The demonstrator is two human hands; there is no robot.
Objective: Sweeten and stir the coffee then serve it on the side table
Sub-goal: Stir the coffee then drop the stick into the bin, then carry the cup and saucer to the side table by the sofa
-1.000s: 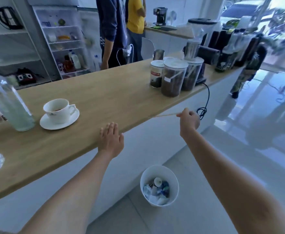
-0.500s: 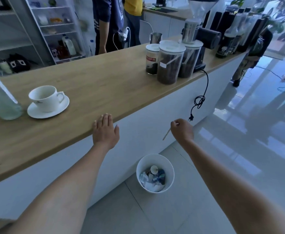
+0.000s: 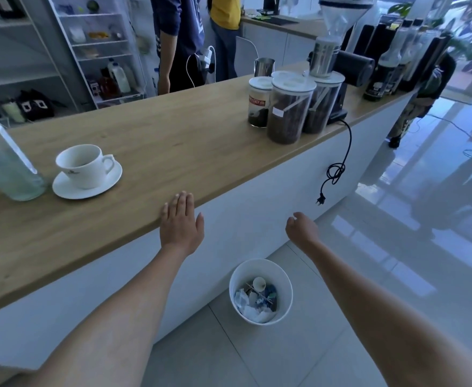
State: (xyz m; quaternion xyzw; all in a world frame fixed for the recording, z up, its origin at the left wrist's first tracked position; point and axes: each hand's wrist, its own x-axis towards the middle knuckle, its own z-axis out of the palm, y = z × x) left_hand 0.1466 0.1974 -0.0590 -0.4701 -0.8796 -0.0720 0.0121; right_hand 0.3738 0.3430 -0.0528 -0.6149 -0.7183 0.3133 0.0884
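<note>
A white coffee cup point(image 3: 82, 166) stands on a white saucer point(image 3: 88, 188) at the left of the wooden counter point(image 3: 173, 143). My left hand point(image 3: 181, 223) lies flat on the counter's front edge, fingers together, holding nothing. My right hand point(image 3: 302, 229) hangs in the air in front of the counter, above the white waste bin point(image 3: 260, 291), with loosely curled fingers and nothing in them. A thin wooden stirrer point(image 3: 258, 292) lies among the rubbish inside the bin.
A glass bottle point(image 3: 3, 160) stands left of the cup. Three lidded jars point(image 3: 289, 107) and a coffee grinder point(image 3: 338, 48) crowd the counter's right part; a black cord with plug point(image 3: 336, 169) dangles over its front. Two people point(image 3: 198, 40) stand behind the counter. Glossy floor lies to the right.
My right hand carried the stirrer down from the counter edge, let it go over the bin, and is now empty. My left hand stayed on the counter.
</note>
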